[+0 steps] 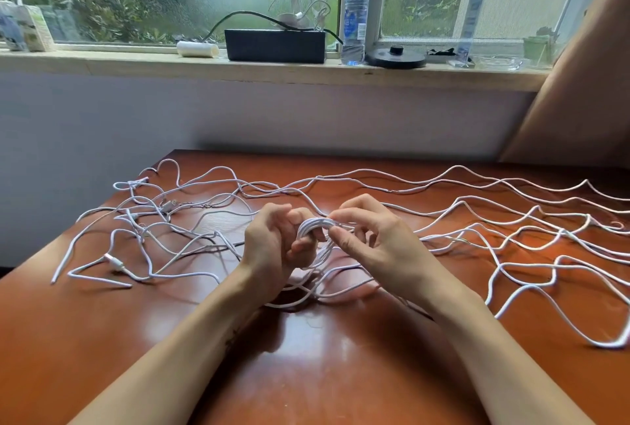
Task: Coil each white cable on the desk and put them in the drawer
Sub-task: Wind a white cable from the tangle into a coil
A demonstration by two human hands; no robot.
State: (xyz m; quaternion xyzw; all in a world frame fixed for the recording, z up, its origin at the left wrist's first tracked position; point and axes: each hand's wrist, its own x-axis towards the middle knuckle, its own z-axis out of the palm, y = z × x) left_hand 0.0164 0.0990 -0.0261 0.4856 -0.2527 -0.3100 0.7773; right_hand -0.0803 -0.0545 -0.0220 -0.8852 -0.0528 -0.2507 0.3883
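Observation:
A coil of white cable (313, 225) hangs between my hands above the middle of the reddish wooden desk (306, 356). My left hand (272, 244) grips one side of the coil with curled fingers. My right hand (371, 237) pinches the coil's top between thumb and fingers. The lower loops droop to the desk under my wrists. Several loose white cables (511, 230) sprawl in wavy lines across the right half. More tangled cables with plugs (143, 220) lie on the left. No drawer is in view.
A windowsill runs along the back wall with a black box (274, 44), a water bottle (354, 12), a white roll (197, 48), a round black disc (395, 57) and a carton (32, 27). A brown slanted panel (579, 84) rises at the right.

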